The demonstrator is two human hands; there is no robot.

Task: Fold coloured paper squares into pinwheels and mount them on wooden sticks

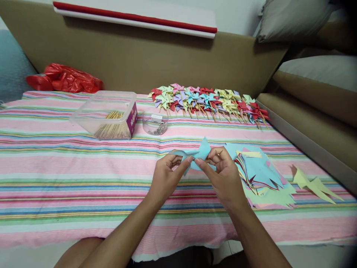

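Observation:
Between my hands is a light blue paper pinwheel [204,149], its blades curled in toward the middle. My left hand [170,169] pinches its left side, thumb on the centre. From the other side my right hand [221,171] grips it, the thumb tip also close to the centre. A tiny dark spot shows between the thumbs; I cannot make out what it is. To the right of my right hand lies a stack of cut coloured paper sheets [262,167]. Farther right, a single yellow cut paper piece [314,184] rests on the striped cloth.
A clear plastic tub [104,100] holds many wooden sticks [114,128]. Beside it stands a round clear container [155,124] with small metal pins. Finished pinwheels [195,98] on sticks lie in rows at the back. A red plastic bag [67,78] sits back left. Striped cloth [69,167] covers the surface.

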